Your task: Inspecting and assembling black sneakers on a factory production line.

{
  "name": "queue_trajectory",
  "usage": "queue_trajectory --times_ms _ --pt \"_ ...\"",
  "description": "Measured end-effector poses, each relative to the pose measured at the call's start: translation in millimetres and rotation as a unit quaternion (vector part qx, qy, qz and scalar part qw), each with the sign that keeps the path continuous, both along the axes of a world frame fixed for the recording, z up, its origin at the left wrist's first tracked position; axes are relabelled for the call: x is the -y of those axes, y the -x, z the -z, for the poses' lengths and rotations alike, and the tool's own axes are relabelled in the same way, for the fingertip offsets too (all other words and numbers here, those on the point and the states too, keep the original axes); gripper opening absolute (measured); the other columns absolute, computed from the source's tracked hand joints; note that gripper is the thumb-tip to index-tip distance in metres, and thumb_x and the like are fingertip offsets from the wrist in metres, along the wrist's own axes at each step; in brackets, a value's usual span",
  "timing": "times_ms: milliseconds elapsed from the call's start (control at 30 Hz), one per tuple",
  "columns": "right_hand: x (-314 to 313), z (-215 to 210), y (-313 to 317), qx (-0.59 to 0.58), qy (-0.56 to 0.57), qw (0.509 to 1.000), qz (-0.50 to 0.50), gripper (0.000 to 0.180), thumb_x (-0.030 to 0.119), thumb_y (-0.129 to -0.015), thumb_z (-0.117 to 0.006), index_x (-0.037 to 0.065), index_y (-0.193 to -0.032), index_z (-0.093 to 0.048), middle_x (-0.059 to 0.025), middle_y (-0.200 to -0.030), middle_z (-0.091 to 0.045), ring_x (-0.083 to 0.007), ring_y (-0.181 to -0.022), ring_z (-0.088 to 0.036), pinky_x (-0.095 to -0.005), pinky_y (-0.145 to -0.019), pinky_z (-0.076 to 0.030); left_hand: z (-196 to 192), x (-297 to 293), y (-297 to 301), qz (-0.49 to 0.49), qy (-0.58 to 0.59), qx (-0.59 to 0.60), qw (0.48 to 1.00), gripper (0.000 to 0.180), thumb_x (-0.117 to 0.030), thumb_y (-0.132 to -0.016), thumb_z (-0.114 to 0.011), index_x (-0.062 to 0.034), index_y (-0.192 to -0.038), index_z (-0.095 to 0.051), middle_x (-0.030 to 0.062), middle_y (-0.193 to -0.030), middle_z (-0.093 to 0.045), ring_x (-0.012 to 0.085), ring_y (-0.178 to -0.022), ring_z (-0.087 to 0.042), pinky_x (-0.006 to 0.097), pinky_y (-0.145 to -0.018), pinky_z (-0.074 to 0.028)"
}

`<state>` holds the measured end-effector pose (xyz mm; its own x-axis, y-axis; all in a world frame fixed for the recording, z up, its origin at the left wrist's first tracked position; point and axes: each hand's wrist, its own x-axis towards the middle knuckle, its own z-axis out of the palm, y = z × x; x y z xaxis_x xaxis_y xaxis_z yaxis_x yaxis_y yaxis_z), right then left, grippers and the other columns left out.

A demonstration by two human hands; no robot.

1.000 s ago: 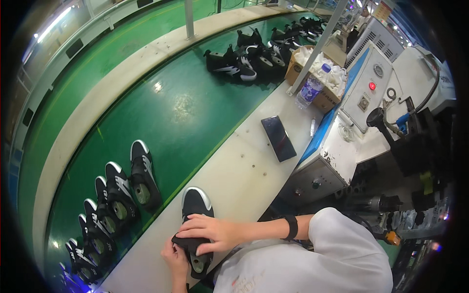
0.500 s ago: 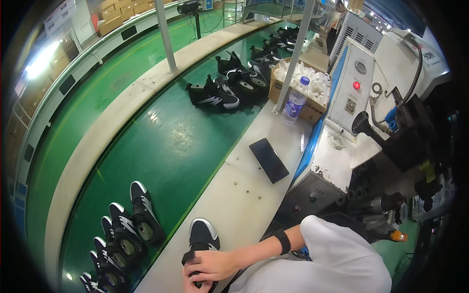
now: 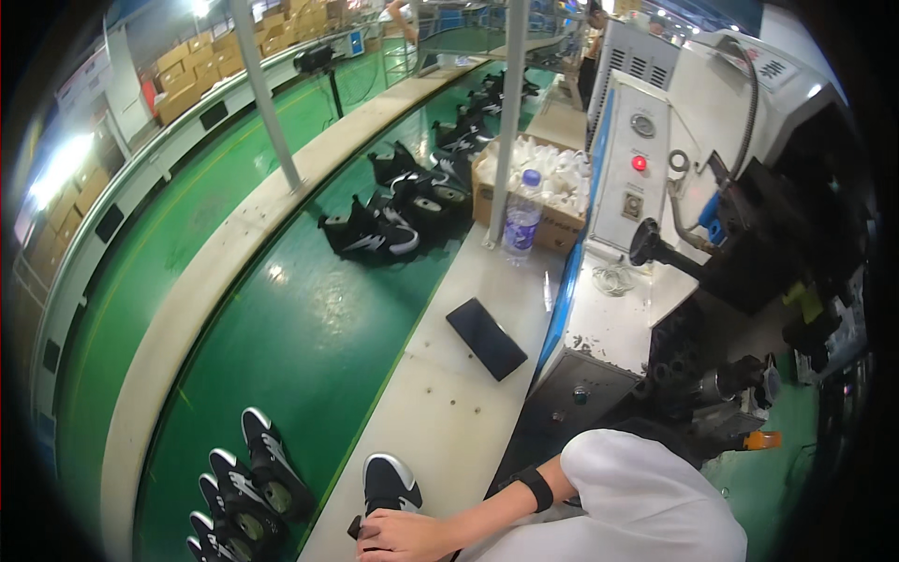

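A black sneaker (image 3: 389, 482) with a silver-white toe rim lies on the pale bench ledge at the bottom of the head view, toe pointing away from me. My right hand (image 3: 407, 537) is closed over its ankle opening, back of the hand up. A small dark piece (image 3: 355, 527) sticks out beside the fingers; I cannot make out whether it belongs to the sneaker. The heel end is hidden by the hand and cut off by the lower edge. My left hand does not show. A dark band (image 3: 536, 489) circles my right forearm below the white sleeve.
Left of the ledge runs a green conveyor belt (image 3: 309, 347) carrying a near row of sneakers (image 3: 281, 478) and a farther cluster (image 3: 370, 234). On the ledge are a phone (image 3: 486, 339), a bottle (image 3: 521, 220) and a carton (image 3: 552, 229) of white stuffing. A machine (image 3: 618, 309) stands at right.
The view has shifted, so the ledge, sneaker and hands sit lower in it. Fingers of my left hand, seen earlier by the sneaker's heel, have dropped out of view. My right hand stays on the sneaker.
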<state>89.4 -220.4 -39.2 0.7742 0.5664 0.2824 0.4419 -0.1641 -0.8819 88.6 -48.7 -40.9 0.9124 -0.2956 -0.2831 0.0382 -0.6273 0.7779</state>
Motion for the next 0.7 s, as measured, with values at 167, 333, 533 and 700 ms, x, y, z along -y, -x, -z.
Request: queue_trajectory --times_ms 167,333,533,700 --pt "9 -14 -18 -0.046 0.063 0.996 -0.033 0.035 0.034 -0.095 -0.053 0.003 -0.098 -0.069 -0.0147 -0.096 -0.066 -0.0321 -0.097 -0.06 -0.0429 -0.089 -0.042 -1 -5 -25 0.007 -0.025 0.003 1.0 0.041 -0.02 -0.093 -0.064 0.0028 -0.126 -0.056 0.0179 -0.104 -0.065 0.0281 -0.093 -0.063 0.038 -0.08 -0.049" --pt "3 1 -8 0.176 0.023 0.983 0.055 0.04 0.048 -0.092 -0.057 0.011 -0.088 -0.071 -0.0079 -0.082 -0.067 -0.0273 -0.085 -0.062 -0.041 -0.074 -0.043 -2 -25 -25 -0.01 -0.06 -0.009 0.998 0.037 -0.02 -0.093 -0.064 0.0025 -0.122 -0.059 0.017 -0.1 -0.067 0.0276 -0.088 -0.064 0.038 -0.077 -0.049" --pt "2 0 -25 0.153 0.115 0.981 -0.044 0.039 0.051 -0.09 -0.059 0.017 -0.104 -0.072 -0.0078 -0.09 -0.069 -0.0271 -0.087 -0.061 -0.0426 -0.08 -0.044 7 -51 -4 -0.046 -0.101 -0.036 0.993 0.032 -0.019 -0.094 -0.062 0.0022 -0.118 -0.063 0.0158 -0.094 -0.069 0.027 -0.083 -0.065 0.038 -0.074 -0.05" --pt "12 -17 -54 0.004 0.188 0.968 -0.168 0.057 0.056 -0.088 -0.058 0.002 -0.102 -0.064 -0.0152 -0.096 -0.07 -0.0359 -0.087 -0.066 -0.0443 -0.085 -0.05 -70 -23 60 -0.231 0.028 -0.047 0.971 0.022 -0.019 -0.099 -0.055 -0.0054 -0.105 -0.071 0.0148 -0.084 -0.071 0.03 -0.071 -0.063 0.041 -0.069 -0.05"
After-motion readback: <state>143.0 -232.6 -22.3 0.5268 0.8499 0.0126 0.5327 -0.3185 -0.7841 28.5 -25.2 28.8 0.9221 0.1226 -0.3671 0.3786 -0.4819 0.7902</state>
